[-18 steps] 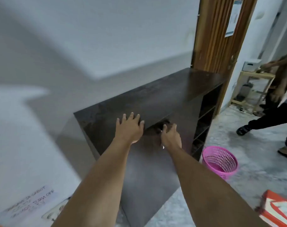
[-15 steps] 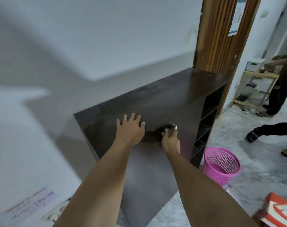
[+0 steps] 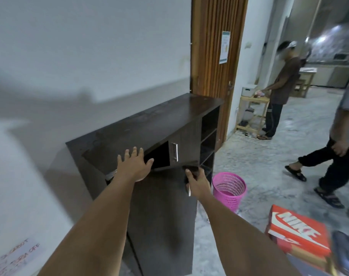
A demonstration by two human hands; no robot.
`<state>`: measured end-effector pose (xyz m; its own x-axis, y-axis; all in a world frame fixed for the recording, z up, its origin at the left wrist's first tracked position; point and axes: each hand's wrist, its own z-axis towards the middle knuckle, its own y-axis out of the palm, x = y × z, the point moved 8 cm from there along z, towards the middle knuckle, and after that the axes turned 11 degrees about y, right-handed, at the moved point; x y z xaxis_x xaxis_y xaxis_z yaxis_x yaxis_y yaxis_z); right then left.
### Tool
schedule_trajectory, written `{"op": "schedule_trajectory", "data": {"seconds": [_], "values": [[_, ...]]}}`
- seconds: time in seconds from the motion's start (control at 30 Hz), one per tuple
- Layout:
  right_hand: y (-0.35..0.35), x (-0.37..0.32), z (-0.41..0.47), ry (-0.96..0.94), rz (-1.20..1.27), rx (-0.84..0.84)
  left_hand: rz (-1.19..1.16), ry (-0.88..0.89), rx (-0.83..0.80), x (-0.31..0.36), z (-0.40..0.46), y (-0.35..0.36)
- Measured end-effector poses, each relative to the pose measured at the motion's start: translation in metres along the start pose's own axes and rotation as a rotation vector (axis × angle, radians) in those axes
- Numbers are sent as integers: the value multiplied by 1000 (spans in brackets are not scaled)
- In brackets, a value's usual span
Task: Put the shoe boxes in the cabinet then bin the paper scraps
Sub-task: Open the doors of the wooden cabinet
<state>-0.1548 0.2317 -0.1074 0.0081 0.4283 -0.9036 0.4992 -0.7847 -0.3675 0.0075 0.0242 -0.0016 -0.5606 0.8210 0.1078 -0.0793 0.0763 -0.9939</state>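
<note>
Plainly, the right hand (image 3: 197, 184) had its grip curled round the edge of a dark cabinet door (image 3: 159, 220), thumb on the near face, beside the door's metal handle (image 3: 189, 191). That door stood swung out toward the camera, a flat slab with its long axis running up and down. The left hand (image 3: 134, 166) lay flat with fingers straight and spread, pressing the front top edge of the cabinet (image 3: 149, 124) and holding nothing. Behind the fingers a dark compartment (image 3: 158, 156) showed open, and just right of it a second door (image 3: 186, 144) stood shut, carrying an upright silver bar handle (image 3: 175, 152).

The cabinet was a long, low box of dark, matte wood-grain board, its long axis running along the white wall (image 3: 80, 56) toward a ribbed wooden doorframe (image 3: 215, 46); open shelves (image 3: 208, 134) filled its far end.

On the grey mottled floor (image 3: 269, 176), a round pink plastic mesh bin (image 3: 229, 191) stood just beside the cabinet. At lower right, well apart from the cabinet, an orange cardboard shoe box (image 3: 298, 229) with a white logo lay flat atop other boxes, lid up, its long axis slanting toward the lower right. Two other persons (image 3: 279, 86) were farther back; one stood at a pale wooden rack (image 3: 251, 114).
</note>
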Motion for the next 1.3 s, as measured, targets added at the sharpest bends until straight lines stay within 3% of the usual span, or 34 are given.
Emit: {"op": "schedule_trajectory", "data": {"seconds": [0.1, 0.27, 0.4, 0.67, 0.8, 0.93, 1.03, 1.1, 1.3], "values": [[-37, 22, -51, -89, -158, 139, -15, 17, -11, 19, -47, -1], [-54, 46, -130, -212, -347, 214, -154, 3, -99, 46, -114, 11], [-35, 51, -197, -339, -317, 205, -213, -5, -107, 55, -146, 22], [4, 58, -240, -301, -132, 63, -265, -26, -94, 47, -176, 30], [7, 58, -222, -239, -140, -5, -159, 17, -176, 51, -171, 24], [16, 43, -197, -177, -90, -216, 27, 8, -299, 65, -158, 1], [13, 24, -157, -198, -189, -198, 125, -32, -375, 64, -135, -5], [10, 11, -116, -195, -230, -170, 84, -15, -320, 62, -103, -10], [-2, -44, 20, -152, -239, -80, 103, 71, 50, 63, 19, -32]]}}
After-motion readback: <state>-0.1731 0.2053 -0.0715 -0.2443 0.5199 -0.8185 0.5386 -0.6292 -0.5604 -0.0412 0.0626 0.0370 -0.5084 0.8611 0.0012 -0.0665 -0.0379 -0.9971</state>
